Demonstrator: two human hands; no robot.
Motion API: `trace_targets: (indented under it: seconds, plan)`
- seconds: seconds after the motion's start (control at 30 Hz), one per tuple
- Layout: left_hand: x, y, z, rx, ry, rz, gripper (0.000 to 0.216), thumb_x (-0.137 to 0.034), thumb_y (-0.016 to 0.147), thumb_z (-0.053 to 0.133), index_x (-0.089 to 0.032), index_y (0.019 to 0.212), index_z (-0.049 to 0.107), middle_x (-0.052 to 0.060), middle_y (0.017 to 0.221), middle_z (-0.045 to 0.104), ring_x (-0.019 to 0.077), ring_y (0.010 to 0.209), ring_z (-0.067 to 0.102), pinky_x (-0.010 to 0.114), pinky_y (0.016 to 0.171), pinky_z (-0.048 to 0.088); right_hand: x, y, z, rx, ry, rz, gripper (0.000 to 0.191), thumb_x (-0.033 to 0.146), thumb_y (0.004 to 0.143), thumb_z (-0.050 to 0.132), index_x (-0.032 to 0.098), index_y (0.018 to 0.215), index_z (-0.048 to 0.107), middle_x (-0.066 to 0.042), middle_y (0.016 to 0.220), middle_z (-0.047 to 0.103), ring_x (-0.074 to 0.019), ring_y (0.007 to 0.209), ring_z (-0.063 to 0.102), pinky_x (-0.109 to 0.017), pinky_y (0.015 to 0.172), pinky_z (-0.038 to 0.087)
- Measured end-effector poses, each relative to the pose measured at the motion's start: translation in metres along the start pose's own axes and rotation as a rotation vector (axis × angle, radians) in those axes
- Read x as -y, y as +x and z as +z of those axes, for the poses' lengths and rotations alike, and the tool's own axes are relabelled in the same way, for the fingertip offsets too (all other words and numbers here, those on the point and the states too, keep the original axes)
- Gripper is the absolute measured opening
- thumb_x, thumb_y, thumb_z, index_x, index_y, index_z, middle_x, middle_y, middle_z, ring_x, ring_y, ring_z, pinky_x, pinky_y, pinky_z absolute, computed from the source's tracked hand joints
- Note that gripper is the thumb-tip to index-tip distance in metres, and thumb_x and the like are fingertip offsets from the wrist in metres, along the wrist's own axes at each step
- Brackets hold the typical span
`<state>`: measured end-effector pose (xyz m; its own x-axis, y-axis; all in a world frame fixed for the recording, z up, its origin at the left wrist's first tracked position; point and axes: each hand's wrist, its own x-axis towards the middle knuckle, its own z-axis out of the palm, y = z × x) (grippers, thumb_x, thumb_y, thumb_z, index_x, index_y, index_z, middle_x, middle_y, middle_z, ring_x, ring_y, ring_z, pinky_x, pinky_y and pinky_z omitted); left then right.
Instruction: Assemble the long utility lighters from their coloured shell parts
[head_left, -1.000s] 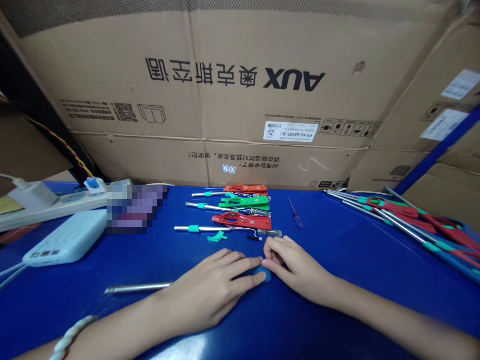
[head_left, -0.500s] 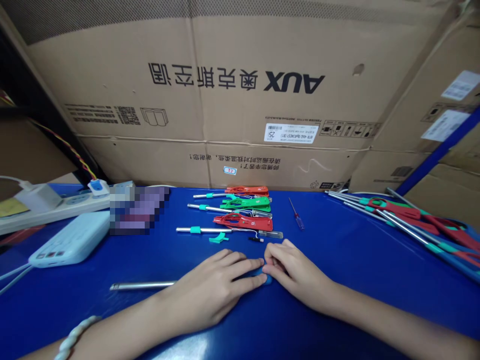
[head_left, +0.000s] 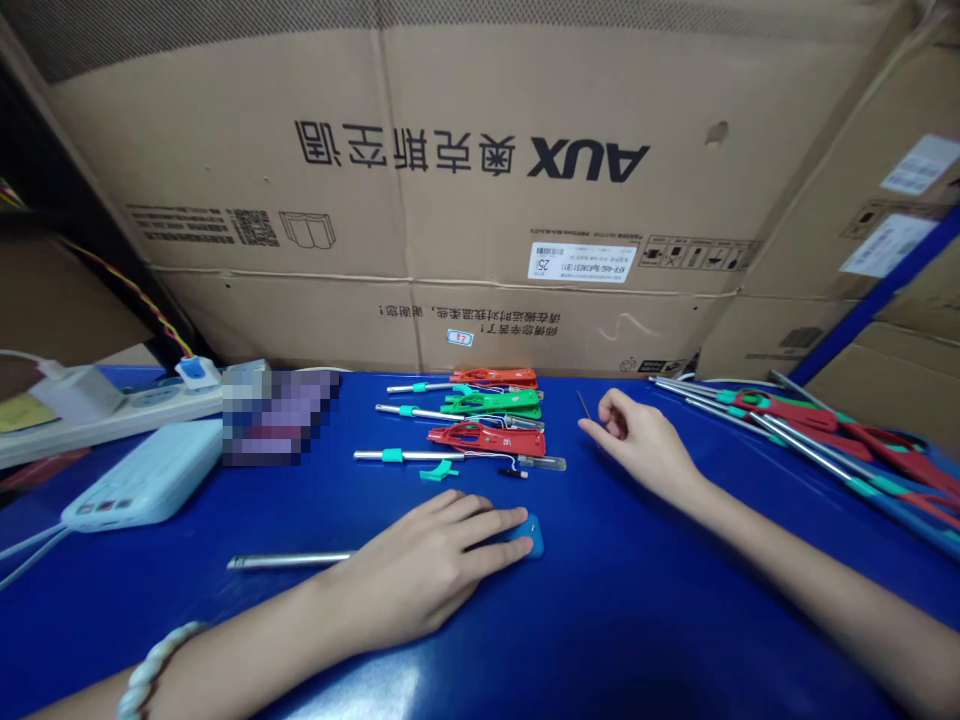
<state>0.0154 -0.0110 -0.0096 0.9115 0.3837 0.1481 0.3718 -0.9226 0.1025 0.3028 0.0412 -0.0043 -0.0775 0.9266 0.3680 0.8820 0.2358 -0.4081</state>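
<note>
Now, from the head view, our right hand [head_left: 643,443] has left the blue handle [head_left: 529,538] it was pinching half a second ago and reached up the blue table [head_left: 675,600] to the small screwdriver [head_left: 583,404], fingers curled about it so only its dark tip shows; we read that as fetching a tool for the piece. Our left hand [head_left: 420,568] stays flat and unclenched, pressing the blue-handled tool down, its metal rod [head_left: 289,560] jutting left, just below the red tool [head_left: 487,440]
</note>
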Motion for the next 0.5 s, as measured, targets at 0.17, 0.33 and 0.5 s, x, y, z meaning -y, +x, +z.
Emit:
trace_targets:
  seconds: [0.17,0.33,0.5]
  plan:
    - [0.003,-0.001,-0.001,-0.019,0.007,0.005,0.048,-0.012,0.093,0.042,-0.025,0.139,0.04,0.003,0.142,0.045,0.0252,0.114,0.048,0.04,0.094,0.042,-0.03,0.018,-0.011,0.15,-0.293,0.068,0.03,0.035,0.074,0.064,0.021,0.058,0.043,0.0,0.06,0.055,-0.0181,0.056,0.051,-0.027,0.05,0.029]
    - [0.003,-0.001,-0.001,-0.042,0.015,0.016,0.047,-0.012,0.093,0.043,-0.024,0.138,0.041,0.004,0.14,0.047,0.0252,0.113,0.049,0.04,0.092,0.043,-0.018,0.017,-0.03,-0.296,-0.032,-0.026,0.014,0.032,0.079,0.059,0.022,0.074,0.051,-0.003,0.074,0.06,-0.0205,0.066,0.058,-0.033,0.061,0.044]
    - [0.002,0.0,-0.001,-0.045,0.02,0.012,0.046,-0.012,0.093,0.043,-0.024,0.138,0.042,0.004,0.139,0.048,0.0246,0.112,0.05,0.039,0.092,0.044,0.028,-0.005,-0.035,-0.253,0.791,-0.122,0.021,0.034,0.082,0.062,0.023,0.09,0.046,-0.006,0.092,0.068,-0.0193,0.069,0.068,-0.034,0.06,0.057]
